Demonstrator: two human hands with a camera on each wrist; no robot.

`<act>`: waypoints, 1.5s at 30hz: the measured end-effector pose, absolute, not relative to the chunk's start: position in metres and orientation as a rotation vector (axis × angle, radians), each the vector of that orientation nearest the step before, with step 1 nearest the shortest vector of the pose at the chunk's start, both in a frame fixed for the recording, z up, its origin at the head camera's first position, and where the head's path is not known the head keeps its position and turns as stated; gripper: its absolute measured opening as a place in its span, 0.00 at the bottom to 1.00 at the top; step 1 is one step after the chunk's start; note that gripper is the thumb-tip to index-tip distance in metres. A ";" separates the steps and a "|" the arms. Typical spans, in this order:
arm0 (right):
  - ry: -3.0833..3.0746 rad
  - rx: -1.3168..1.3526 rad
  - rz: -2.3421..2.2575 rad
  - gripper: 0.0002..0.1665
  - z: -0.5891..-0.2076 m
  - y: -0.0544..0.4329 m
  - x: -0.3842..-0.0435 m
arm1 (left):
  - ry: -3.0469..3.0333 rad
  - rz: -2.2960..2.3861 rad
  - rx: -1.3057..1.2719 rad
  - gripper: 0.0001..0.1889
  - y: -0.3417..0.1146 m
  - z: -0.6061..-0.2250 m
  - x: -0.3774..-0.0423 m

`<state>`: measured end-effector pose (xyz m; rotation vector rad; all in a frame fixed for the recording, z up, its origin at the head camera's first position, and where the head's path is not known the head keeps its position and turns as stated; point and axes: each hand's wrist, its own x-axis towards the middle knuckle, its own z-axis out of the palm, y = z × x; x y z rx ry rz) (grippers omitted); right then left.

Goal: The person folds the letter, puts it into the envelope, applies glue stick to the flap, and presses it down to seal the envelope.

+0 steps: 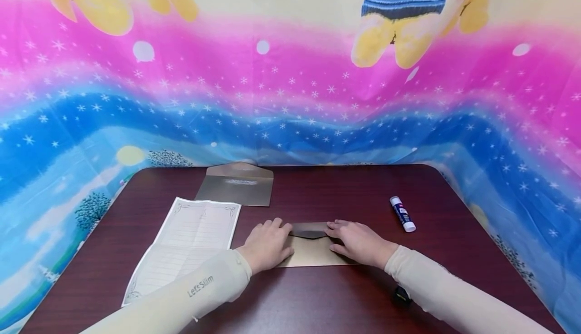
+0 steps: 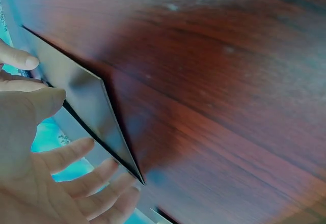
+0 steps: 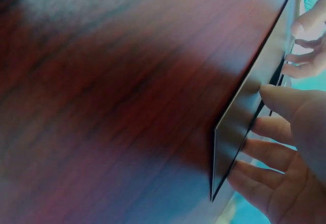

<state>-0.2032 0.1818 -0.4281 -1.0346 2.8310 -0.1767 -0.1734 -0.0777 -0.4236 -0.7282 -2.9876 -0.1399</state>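
A gold envelope [image 1: 313, 253] lies on the table in front of me, its flap [image 1: 310, 228] angled over toward the body. My left hand [image 1: 267, 245] rests at its left end, and my right hand [image 1: 363, 243] at its right end. In the left wrist view, the thumb [image 2: 51, 102] touches the envelope's face while the other fingers spread along its far edge. The right wrist view shows the right thumb [image 3: 277, 99] on the face too, with fairly straight fingers along the far edge. The fingertips partly cover the flap's ends.
A second envelope [image 1: 236, 192], flap unfolded, lies at the back of the dark wood table [image 1: 317, 298]. A lined sheet of paper [image 1: 195, 238] with fold creases is on the left, partly under the left sleeve. A glue stick [image 1: 402, 214] lies to the right.
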 end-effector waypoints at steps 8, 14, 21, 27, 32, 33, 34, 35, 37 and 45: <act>2.841 -1.080 -0.154 0.25 -0.429 0.182 -0.202 | -3.009 -0.156 -0.769 0.27 -0.063 -0.425 -0.174; 2.856 -1.117 -0.152 0.25 -0.429 0.182 -0.202 | -3.103 -0.146 -0.849 0.36 -0.042 -0.427 -0.171; 2.843 -1.115 -0.148 0.26 -0.431 0.183 -0.204 | -3.121 -0.091 -0.975 0.38 -0.022 -0.429 -0.168; 2.845 -1.136 -0.112 0.26 -0.431 0.181 -0.205 | -3.194 -0.050 -0.965 0.40 -0.017 -0.427 -0.169; 2.865 -1.133 -0.109 0.25 -0.429 0.181 -0.205 | -3.242 -0.010 -0.976 0.41 -0.016 -0.425 -0.171; 2.865 -1.124 -0.118 0.25 -0.429 0.180 -0.205 | -3.242 0.002 -0.978 0.42 -0.016 -0.424 -0.171; 2.862 -1.114 -0.129 0.25 -0.428 0.180 -0.205 | -3.237 0.019 -0.981 0.42 -0.016 -0.424 -0.170; 2.856 -1.104 -0.139 0.25 -0.427 0.180 -0.205 | -3.229 0.035 -0.982 0.42 -0.016 -0.424 -0.170; 2.841 -1.079 -0.163 0.25 -0.425 0.180 -0.205 | -3.217 0.076 -0.977 0.43 -0.016 -0.424 -0.168; 2.818 -1.057 -0.215 0.24 -0.426 0.179 -0.206 | -3.243 0.145 -0.915 0.44 -0.025 -0.424 -0.163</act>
